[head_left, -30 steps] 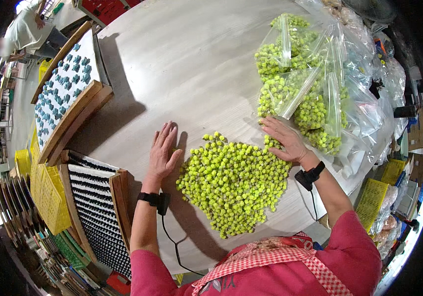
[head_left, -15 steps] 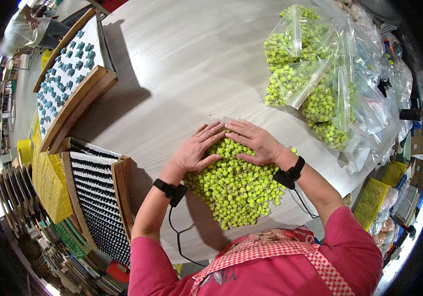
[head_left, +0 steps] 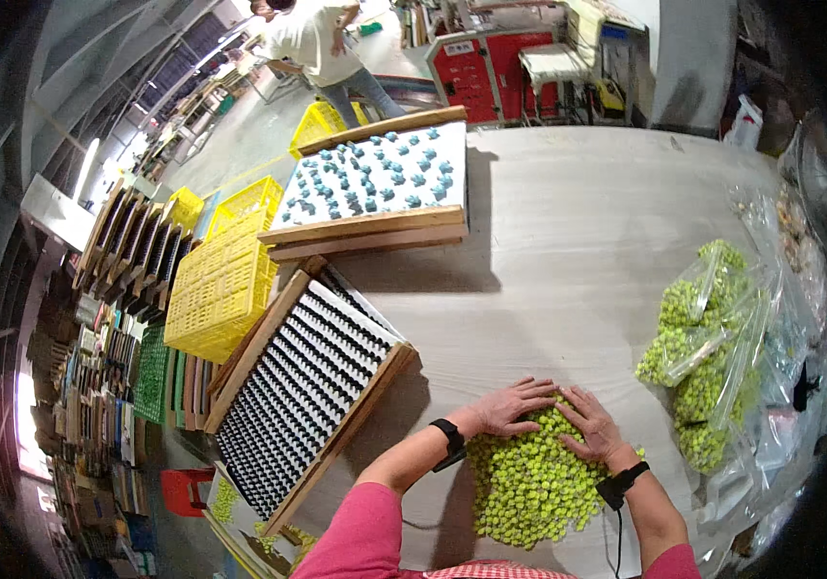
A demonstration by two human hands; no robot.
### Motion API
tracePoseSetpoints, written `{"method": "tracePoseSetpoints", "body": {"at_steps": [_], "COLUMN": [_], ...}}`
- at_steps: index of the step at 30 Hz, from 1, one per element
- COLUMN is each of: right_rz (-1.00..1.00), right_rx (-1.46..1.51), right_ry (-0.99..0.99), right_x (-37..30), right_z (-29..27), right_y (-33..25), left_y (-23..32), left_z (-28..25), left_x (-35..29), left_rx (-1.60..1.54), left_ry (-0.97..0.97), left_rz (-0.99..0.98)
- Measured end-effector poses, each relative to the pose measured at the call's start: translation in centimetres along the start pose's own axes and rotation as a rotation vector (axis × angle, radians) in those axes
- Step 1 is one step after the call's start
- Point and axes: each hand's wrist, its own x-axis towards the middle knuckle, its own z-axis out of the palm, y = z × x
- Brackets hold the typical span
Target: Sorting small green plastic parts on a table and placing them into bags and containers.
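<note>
A heap of small yellow-green knobbly pieces (head_left: 534,487) lies loose on the table in front of me. My left hand (head_left: 512,406) rests on the heap's far left edge, its fingers stretched out and pointing right. Over the far right edge lies my right hand (head_left: 591,426), fingers extended toward the left hand. The fingertips of both nearly meet at the top of the heap. Both hands are open, cupped around the pieces without gripping any. Each wrist wears a black band with a small box.
Clear zip bags of similar yellow-green pieces (head_left: 708,362) lie at the right. To the left stand a wood-edged tray of blue-green pieces (head_left: 365,179) and one with rows of black pieces (head_left: 303,386). Yellow crates (head_left: 220,289) are beyond. A person (head_left: 322,53) stands in the background.
The view has swung left and upward, so more of the room shows and the heap sits lower right. Both hands stay at the heap's far edge, with little visible movement against it.
</note>
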Motion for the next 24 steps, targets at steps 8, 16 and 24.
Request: {"method": "tracePoseSetpoints", "body": {"at_steps": [8, 16, 24], "right_rz": [-0.004, 0.136, 0.480], "right_rx": [-0.037, 0.031, 0.416], "right_ry": [-0.006, -0.037, 0.405], "right_x": [-0.2, -2.3, -14.3], "right_z": [-0.4, -1.8, -1.3], "right_y": [-1.4, -3.9, -4.2], "left_y": [3.4, 11.7, 18.4], "left_z": [-1.0, 0.2, 12.1], "left_x": [-1.7, -11.6, -28.9], "left_rx": [0.145, 0.107, -0.213], "left_ry": [0.099, 0.340, 0.818], "left_rz": [-0.087, -0.330, -1.078]}}
